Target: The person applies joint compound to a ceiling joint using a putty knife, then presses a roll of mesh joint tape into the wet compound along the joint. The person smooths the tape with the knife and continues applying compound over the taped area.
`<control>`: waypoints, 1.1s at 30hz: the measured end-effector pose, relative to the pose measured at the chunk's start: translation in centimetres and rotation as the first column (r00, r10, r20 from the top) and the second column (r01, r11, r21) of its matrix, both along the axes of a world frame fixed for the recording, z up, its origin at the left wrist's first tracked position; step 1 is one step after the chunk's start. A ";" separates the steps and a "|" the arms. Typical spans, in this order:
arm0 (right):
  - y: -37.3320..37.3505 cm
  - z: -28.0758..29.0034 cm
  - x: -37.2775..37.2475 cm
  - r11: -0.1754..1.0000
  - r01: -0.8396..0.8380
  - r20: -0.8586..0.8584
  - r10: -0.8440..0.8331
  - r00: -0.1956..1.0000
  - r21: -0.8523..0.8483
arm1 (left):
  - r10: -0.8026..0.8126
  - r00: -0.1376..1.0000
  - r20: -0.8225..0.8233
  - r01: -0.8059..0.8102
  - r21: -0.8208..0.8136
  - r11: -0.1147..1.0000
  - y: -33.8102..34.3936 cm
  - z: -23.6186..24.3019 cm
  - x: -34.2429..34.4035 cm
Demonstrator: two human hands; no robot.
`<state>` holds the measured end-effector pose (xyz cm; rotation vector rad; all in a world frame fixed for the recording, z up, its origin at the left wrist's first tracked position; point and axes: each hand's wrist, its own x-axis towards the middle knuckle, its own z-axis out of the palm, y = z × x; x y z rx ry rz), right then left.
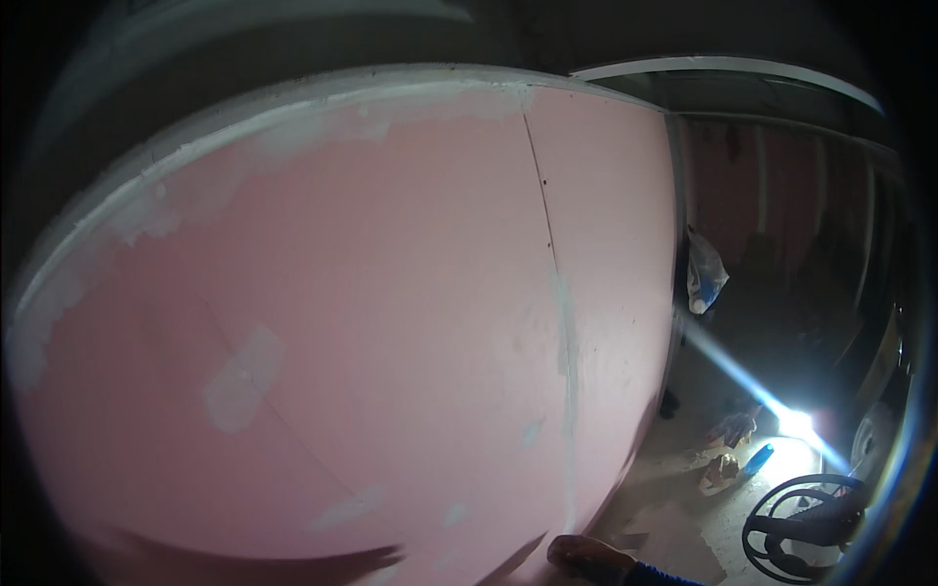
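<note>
My right hand (pixel 588 557) shows at the bottom edge, just right of centre, with a dark blue sleeve behind it. It looks closed, its fingers curled, and whatever it may hold is hidden. It is nearest a large pink wall board (pixel 391 293) with a thin vertical seam, pale grey compound patches (pixel 244 381) and a whitish band along its top edge. Dark shadows lie across the board's lower part. My left hand is out of view.
A bright work light (pixel 796 424) shines on the floor at right, by a blue object (pixel 757 461) and crumpled scraps (pixel 721 471). A black wheel-like frame (pixel 801 527) stands at lower right. A plastic bag (pixel 705 273) is past the board's edge.
</note>
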<state>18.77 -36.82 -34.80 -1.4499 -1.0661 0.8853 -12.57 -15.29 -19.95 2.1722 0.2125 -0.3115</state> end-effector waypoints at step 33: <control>5.7 45.1 -3.3 0.596 -0.401 0.478 0.032 0.878 0.696 | -0.112 0.944 0.311 -0.304 0.950 0.074 -12.2 38.2 -4.3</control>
